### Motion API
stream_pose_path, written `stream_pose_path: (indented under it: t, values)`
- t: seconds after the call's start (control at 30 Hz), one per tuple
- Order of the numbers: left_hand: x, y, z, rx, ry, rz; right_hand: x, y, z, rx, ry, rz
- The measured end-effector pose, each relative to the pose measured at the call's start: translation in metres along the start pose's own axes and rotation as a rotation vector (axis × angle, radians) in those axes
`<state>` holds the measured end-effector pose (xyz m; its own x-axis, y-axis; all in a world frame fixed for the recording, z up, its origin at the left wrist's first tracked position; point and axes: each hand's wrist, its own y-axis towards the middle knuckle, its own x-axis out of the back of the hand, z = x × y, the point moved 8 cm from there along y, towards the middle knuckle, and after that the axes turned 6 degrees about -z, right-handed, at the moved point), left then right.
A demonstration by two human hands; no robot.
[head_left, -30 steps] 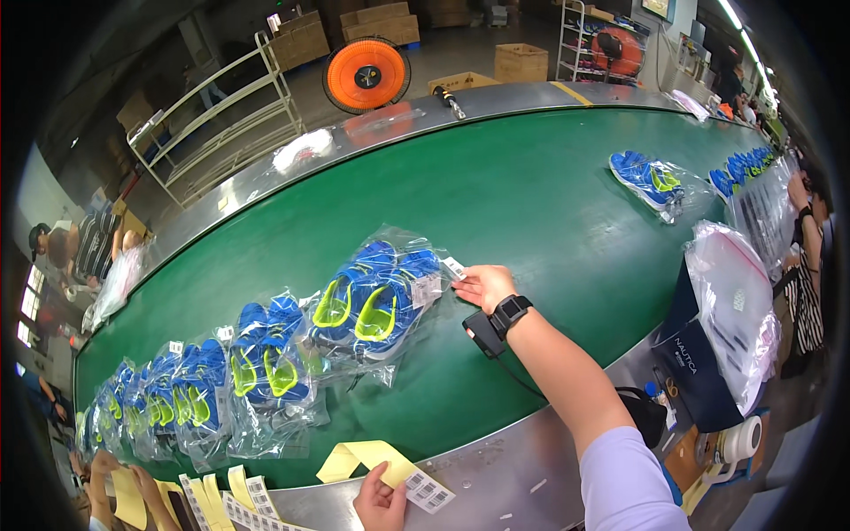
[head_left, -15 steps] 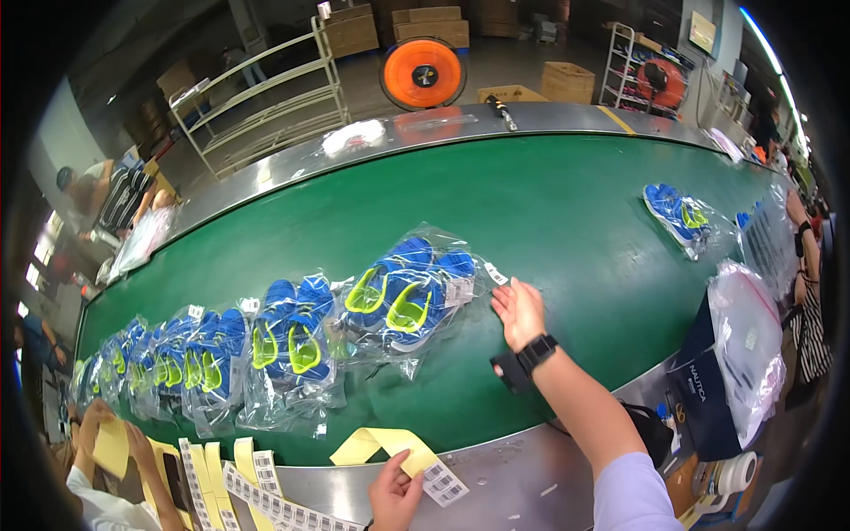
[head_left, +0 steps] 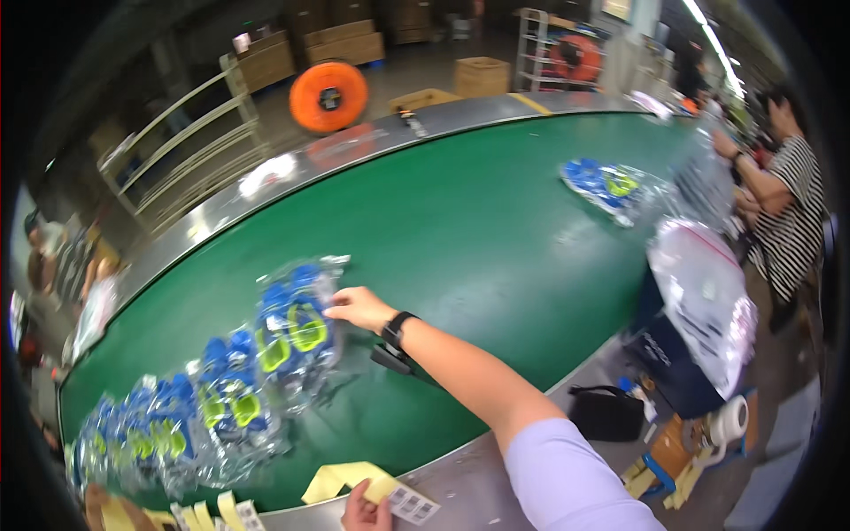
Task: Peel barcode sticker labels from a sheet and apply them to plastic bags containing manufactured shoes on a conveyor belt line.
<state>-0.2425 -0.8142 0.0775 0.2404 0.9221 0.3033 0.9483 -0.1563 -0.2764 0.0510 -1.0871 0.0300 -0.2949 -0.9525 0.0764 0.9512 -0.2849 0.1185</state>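
My left hand (head_left: 365, 509) grips a yellow backing strip (head_left: 341, 480) with white barcode labels (head_left: 413, 506) at its end, low over the metal edge. Out over the green belt, my right hand (head_left: 361, 308) has its fingers closed at the right side of a clear-bagged pair of shoes (head_left: 305, 329), blue with lime-green linings. The fingertips are slightly blurred against the plastic. To its left lies another bagged pair (head_left: 228, 398), and several more bagged pairs (head_left: 150, 434) crowd together along the belt's left end.
A further bagged pair (head_left: 606, 188) lies far right, near a person in a striped top (head_left: 784, 208) handling plastic. A dark box (head_left: 677, 358) heaped with clear bags (head_left: 708, 292) stands at right, beside a black pouch (head_left: 606, 413). Beyond the belt are an orange fan (head_left: 328, 96) and a rack (head_left: 181, 146).
My right hand has gone from open beside the nearest bagged shoes to closed at their bag's edge. That pair now lies turned more upright, closer to the row. The view has shifted.
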Motion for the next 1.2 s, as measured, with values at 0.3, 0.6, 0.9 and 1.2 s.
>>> stream_pose_path:
  t: [0.3,0.6,0.9,1.2]
  values:
    - [0.000,-0.007,0.003,0.061,-0.021,-0.039,0.348,-0.028,0.015,-0.170,-0.828,-0.575]
    - [-0.011,-0.010,-0.004,0.013,0.180,-0.009,0.571,-0.122,0.042,-0.575,-1.623,-0.974]
    - [-0.027,-0.006,-0.020,-0.124,0.302,-0.066,0.612,-0.109,0.016,-0.553,-1.609,-0.970]
    - [-0.039,0.006,-0.015,-0.163,0.078,0.024,0.703,-0.069,-0.030,-0.079,-1.130,-0.860]
